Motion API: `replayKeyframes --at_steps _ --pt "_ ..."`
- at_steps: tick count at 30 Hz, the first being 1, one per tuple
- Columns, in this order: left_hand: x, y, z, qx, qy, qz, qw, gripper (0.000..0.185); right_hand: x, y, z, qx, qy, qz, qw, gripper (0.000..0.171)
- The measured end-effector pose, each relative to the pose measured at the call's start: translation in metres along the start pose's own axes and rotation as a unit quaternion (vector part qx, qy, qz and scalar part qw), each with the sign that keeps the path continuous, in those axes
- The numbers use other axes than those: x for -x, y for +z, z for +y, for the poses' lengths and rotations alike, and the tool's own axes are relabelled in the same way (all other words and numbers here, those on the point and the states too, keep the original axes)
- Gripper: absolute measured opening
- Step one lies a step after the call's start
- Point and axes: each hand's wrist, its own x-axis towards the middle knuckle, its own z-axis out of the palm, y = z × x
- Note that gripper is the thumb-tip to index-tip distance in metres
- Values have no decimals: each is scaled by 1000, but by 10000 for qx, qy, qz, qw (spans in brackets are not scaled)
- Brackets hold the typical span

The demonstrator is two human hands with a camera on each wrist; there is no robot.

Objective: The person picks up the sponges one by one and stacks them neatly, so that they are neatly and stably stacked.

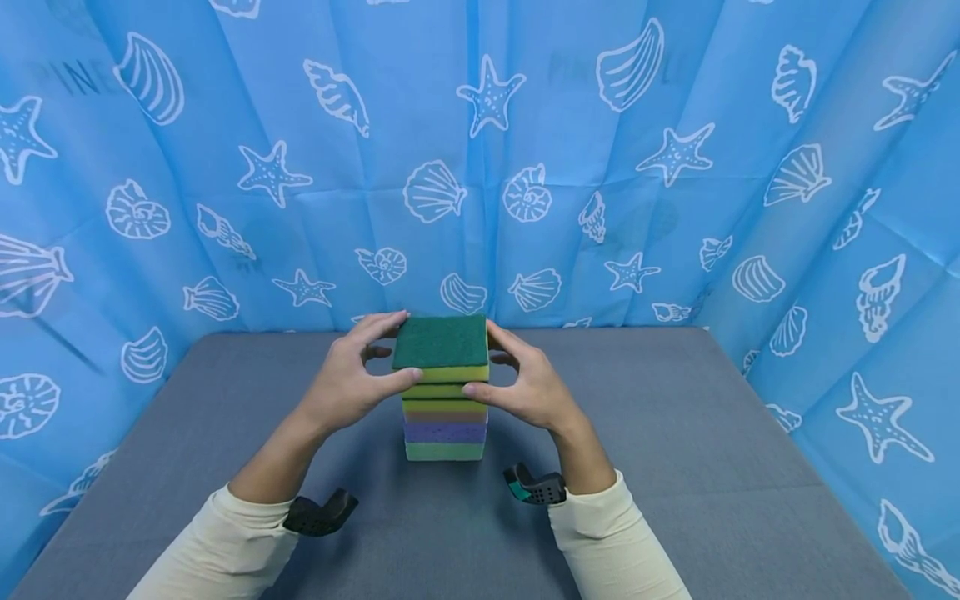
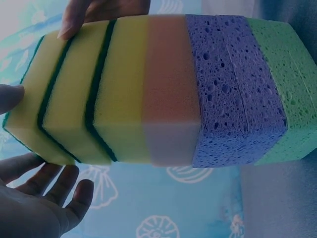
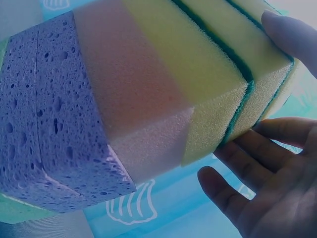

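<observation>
A stack of sponges (image 1: 444, 392) stands upright at the centre of the frame on the grey table (image 1: 675, 433), its long axis vertical, the dark green scouring face up. From the top down come yellow sponges, an orange one, purple ones and a green one. The left hand (image 1: 352, 379) and right hand (image 1: 525, 383) flank the upper sponges, thumbs and fingertips pinching the top yellow layers from either side. A blue seashell curtain (image 1: 225, 167) fills the upper frame.
</observation>
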Motion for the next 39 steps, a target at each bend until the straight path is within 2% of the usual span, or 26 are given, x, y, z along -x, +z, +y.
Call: replayKeyframes --at_steps 9,14,22,25,33,39 --pt "-1 1 -1 35 -113 22 9999 69 0 -1 3 38 -38 42 10000 87" --pt "-2 1 -1 36 -161 -7 9999 69 1 -3 2 -58 -164 86 9998 83" --pt "-2 4 1 22 -256 -17 9997 70 1 -7 -33 -49 -186 106 9998 74" --pt "-2 5 2 14 -307 -72 9995 71 4 -8 -34 -67 -168 134 9997 74" --pt "-2 7 4 145 -372 -230 9989 77 12 -13 -1 -229 -333 155 9991 82" --pt "0 2 4 262 -285 -185 9991 67 13 -28 -1 5 -424 417 9982 74"
